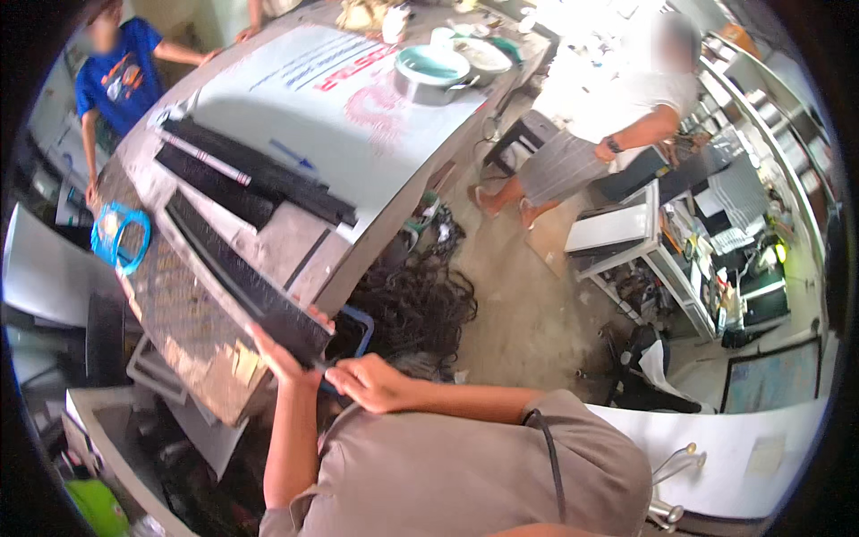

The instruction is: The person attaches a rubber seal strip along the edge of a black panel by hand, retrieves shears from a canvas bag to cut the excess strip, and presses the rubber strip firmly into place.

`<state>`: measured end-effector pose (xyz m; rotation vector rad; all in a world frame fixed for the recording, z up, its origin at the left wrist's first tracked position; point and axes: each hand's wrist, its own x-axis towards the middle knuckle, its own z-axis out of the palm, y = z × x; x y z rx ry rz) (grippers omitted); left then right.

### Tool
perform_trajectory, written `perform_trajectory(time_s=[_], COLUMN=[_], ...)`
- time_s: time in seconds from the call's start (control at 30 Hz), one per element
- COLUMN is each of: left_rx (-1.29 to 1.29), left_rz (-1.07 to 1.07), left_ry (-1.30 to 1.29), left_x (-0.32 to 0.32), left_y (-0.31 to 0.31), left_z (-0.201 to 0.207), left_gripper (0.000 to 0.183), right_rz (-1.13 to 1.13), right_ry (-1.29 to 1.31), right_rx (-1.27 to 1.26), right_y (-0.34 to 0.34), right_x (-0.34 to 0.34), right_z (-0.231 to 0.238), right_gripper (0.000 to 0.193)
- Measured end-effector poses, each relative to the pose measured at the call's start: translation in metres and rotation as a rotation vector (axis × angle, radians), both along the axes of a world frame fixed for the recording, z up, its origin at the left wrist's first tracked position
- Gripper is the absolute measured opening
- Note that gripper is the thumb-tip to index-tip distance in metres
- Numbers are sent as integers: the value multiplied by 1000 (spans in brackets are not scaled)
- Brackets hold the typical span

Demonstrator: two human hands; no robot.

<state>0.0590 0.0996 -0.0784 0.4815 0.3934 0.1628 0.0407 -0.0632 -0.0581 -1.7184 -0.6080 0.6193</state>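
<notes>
A long black strip (242, 277) slants from the worktable's edge toward my body, its far end over the tabletop. My left hand (288, 360) is wrapped around the near part of it, thumb on one side and fingertips showing on the other. Right by the strip's near end, my right hand (371, 383) is closed with thumb and fingers pinched together. A small dark thing shows at its fingertips, too small to name. More black strips (224, 170) lie on the table beyond, with a thin white-and-dark stick (206, 159) across them.
A printed white sheet (358, 134) covers the worktable's far part, with a metal pot (431, 76) on it. A blue ring-shaped roll (121, 237) sits at the left edge. Black shavings (412, 304) heap on the floor. One person (125, 76) stands far left; another (617, 116) is at right.
</notes>
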Motion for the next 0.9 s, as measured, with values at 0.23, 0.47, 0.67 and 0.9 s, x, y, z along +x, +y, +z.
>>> perform_trajectory(time_s=[0.23,0.47,0.67,0.9], left_rx=[8,-232,-259,-285], left_rz=[-1,-45,-43,-53], left_ry=[188,70,60,118], left_x=[10,-4,-3,-4], left_y=[-3,-6,-13,-14], left_z=[17,1,-5,-6], left_gripper=[87,93,89,90], right_rz=[-75,-94,-153,-157], right_ry=[-2,-207,-227,-236], right_rx=[-114,-212,-194,-209], right_y=[1,1,4,6], right_x=[-1,-10,-10,-10], right_z=[11,13,3,-4], right_gripper=[44,35,36,35])
